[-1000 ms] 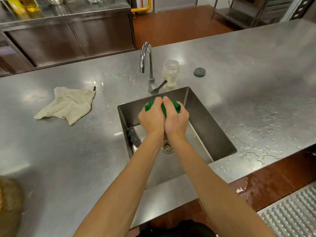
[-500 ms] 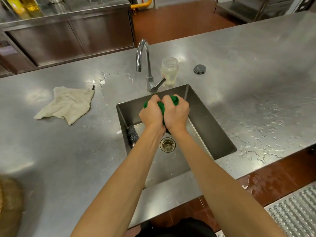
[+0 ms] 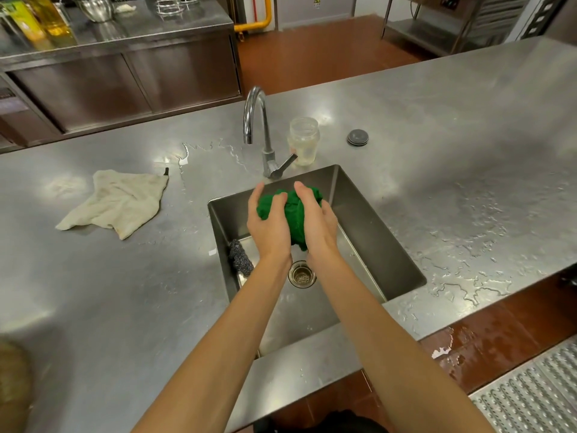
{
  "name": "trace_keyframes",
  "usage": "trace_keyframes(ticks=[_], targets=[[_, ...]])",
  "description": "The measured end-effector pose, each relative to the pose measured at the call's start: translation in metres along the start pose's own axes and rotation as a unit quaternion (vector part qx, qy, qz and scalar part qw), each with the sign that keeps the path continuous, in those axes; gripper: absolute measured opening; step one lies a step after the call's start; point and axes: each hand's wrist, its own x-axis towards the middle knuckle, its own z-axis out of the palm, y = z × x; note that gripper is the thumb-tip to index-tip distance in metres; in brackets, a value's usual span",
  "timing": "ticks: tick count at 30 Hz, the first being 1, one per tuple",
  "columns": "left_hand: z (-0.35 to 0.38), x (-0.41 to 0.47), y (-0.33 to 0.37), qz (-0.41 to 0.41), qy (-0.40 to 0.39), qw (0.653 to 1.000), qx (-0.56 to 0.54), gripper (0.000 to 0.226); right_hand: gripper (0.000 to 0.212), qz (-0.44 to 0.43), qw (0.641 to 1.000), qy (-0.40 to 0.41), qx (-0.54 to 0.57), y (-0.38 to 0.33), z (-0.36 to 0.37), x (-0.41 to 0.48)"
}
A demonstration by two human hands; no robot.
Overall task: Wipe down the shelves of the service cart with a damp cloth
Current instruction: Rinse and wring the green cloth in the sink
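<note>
A bunched green cloth (image 3: 295, 214) hangs between both hands over the steel sink (image 3: 374, 232). My left hand (image 3: 269, 225) grips its left side, thumb and fingers curled into the fabric. My right hand (image 3: 315, 221) holds the right side, fingers wrapped behind the cloth. Both hands sit just below the tap (image 3: 257, 129), whose spout shows no running water. No service cart is in view.
A beige rag (image 3: 115, 203) lies on the counter to the left. A clear jar (image 3: 303, 140) and a grey sink plug (image 3: 357, 137) stand behind the sink. A steel scourer (image 3: 241, 260) rests in the sink's left corner by the drain (image 3: 301, 274). Water puddles (image 3: 468, 270) cover the right counter.
My hands have loosened from tight fists squeezing the cloth. More of the green cloth now shows, spread between them.
</note>
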Motion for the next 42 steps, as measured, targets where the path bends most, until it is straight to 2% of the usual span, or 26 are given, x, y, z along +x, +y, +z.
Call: trace_keyframes(ticks=[2,5,8,14,19,23,26,32,35,42], targets=[[-0.003,-0.002,0.002,-0.033,-0.037,0.999,0.004,0.033,0.04,-0.099,0.994,0.028,-0.026,0.0,0.0,0.001],[-0.002,-0.007,0.009,-0.126,-0.097,0.987,0.005,0.045,0.043,-0.255,0.957,0.043,-0.131,-0.006,0.002,0.001],[0.009,-0.007,0.013,-0.118,-0.07,0.99,-0.035,0.052,0.044,-0.317,0.924,0.056,-0.207,-0.018,0.008,0.003],[0.021,0.001,0.019,-0.112,-0.005,0.993,-0.029,0.034,0.035,-0.299,0.942,0.066,-0.138,-0.018,0.011,0.006],[0.018,0.003,0.019,-0.139,-0.003,0.99,-0.023,0.011,0.027,-0.309,0.939,0.056,-0.139,-0.014,0.007,0.008],[0.017,0.005,0.023,-0.175,-0.043,0.984,0.002,0.016,0.03,-0.325,0.931,0.056,-0.154,-0.015,0.003,0.014],[0.018,0.007,0.022,-0.173,-0.055,0.983,0.021,0.016,0.031,-0.331,0.93,0.043,-0.151,-0.017,-0.001,0.014],[0.021,0.007,0.025,-0.176,-0.087,0.98,0.037,0.031,0.031,-0.325,0.932,0.031,-0.157,-0.025,-0.002,0.019],[0.021,0.006,0.028,-0.153,-0.091,0.981,0.079,0.027,0.026,-0.312,0.939,0.03,-0.142,-0.027,-0.005,0.019],[0.032,-0.006,0.027,-0.061,-0.115,0.983,0.127,0.041,0.03,-0.268,0.957,0.0,-0.11,-0.039,-0.03,0.02]])
